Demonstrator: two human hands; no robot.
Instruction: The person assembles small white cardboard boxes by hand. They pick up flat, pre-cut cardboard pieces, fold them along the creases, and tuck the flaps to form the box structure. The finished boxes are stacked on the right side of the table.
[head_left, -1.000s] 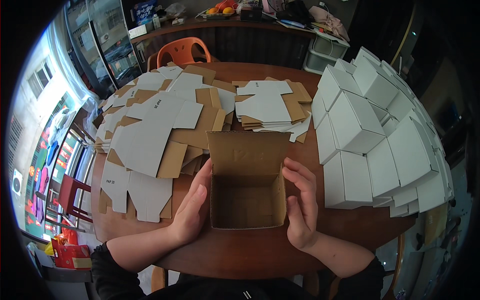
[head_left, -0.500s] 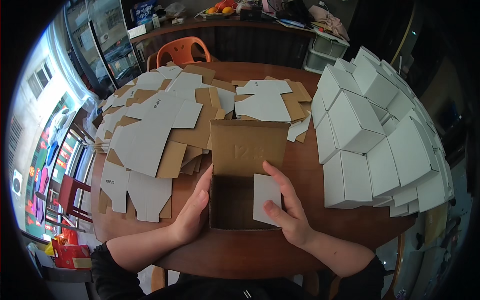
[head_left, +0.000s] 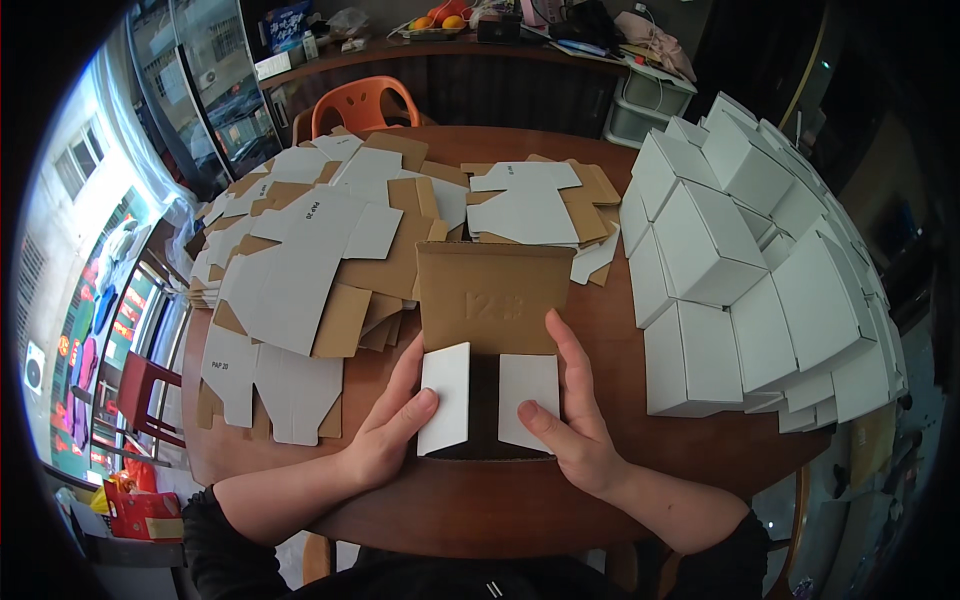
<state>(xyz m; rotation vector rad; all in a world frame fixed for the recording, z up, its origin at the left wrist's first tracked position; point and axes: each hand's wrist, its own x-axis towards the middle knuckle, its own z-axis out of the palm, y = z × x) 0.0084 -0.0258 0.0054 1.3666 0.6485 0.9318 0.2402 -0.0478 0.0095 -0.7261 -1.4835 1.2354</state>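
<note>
A cardboard box point(head_left: 495, 300), brown inside, stands near the front of the table between my hands, its lid raised at the far side. My left hand point(head_left: 388, 425) grips the left wall, its thumb pressing on the white left side flap point(head_left: 445, 398), which slants inward over the opening. Opposite it, my right hand point(head_left: 578, 430) clasps the right wall, with the thumb on the white right side flap point(head_left: 528, 395). A dark gap into the box shows between the two flaps.
Flat white-and-brown box blanks point(head_left: 290, 260) lie piled at the left, with a smaller stack of blanks point(head_left: 525, 200) at the back middle. Finished white boxes point(head_left: 710, 240) are heaped high along the right. An orange chair point(head_left: 365, 102) stands behind the table point(head_left: 400, 500).
The left side flap has come inward over the opening, and my left thumb now rests on it. My right hand still holds the right flap folded in.
</note>
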